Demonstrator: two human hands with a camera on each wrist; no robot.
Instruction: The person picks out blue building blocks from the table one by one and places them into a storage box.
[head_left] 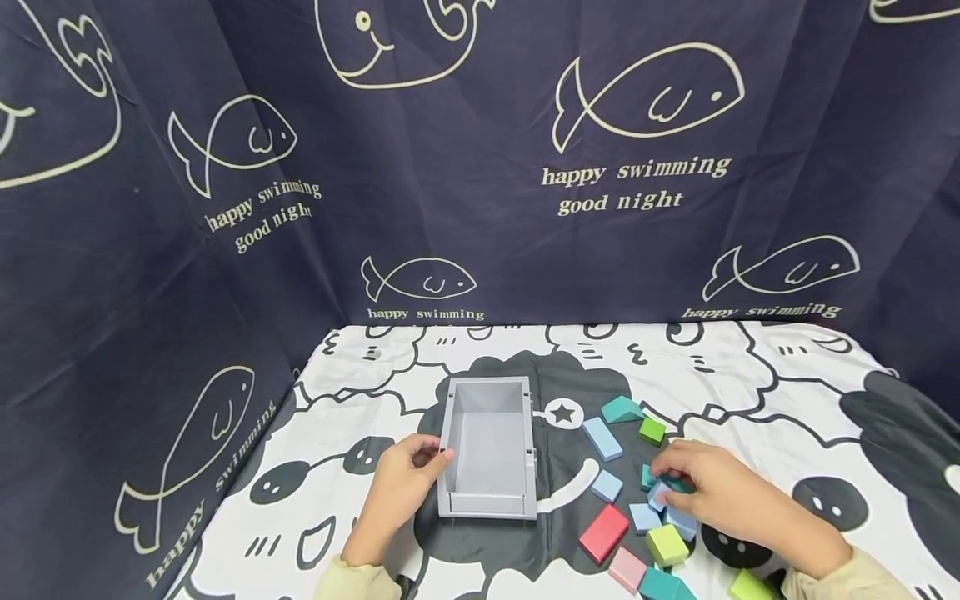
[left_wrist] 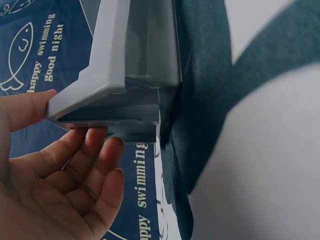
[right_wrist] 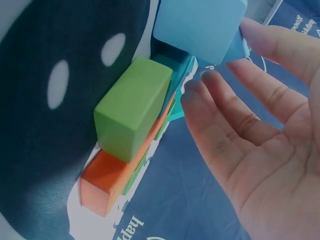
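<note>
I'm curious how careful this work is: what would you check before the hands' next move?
1. Box steadied: ok; the left hand grips the gray box at its left rim.
2. Box uncovered: ok; its opening faces up.
3. Block in fingers: ok; the right hand pinches a small light blue block.
4. Pinched block free of its neighbours: cannot tell; the hand hides part of the cluster.
5. Bare cloth between pinched block and box: not ok; another light blue block lies there.
</note>
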